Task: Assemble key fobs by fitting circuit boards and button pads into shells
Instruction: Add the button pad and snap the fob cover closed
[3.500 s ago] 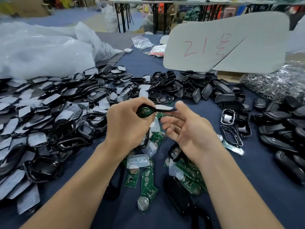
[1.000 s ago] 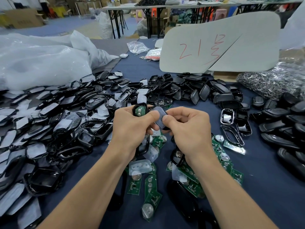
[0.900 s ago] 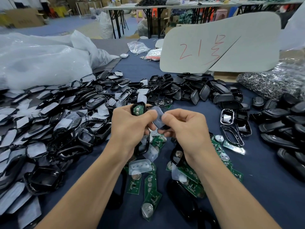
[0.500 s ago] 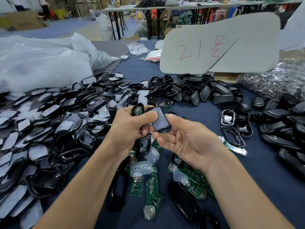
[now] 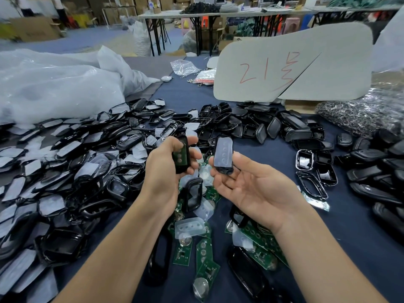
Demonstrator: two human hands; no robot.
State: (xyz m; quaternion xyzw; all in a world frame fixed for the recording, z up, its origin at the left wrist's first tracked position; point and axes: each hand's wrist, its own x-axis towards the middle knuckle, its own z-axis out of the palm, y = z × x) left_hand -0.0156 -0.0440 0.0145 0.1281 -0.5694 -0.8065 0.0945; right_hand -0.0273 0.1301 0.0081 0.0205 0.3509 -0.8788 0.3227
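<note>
left hand point(image 5: 166, 171) gripped shell with circuit board point(image 5: 181, 154), upright. right hand point(image 5: 253, 189), palm up, pinched shell with button pad point(image 5: 223, 155) just beside it, long axes near parallel, apart.

We hold two shell halves: board shell point(image 5: 181, 154), pad shell point(image 5: 223, 155). The loose shells point(image 5: 274, 128) lie past our counting.

loc: assy wkshp/whse | evid: cardboard boxes point(image 5: 32, 29), trestle tables point(image 5: 196, 15), bulk shell piles point(image 5: 273, 125)
</note>
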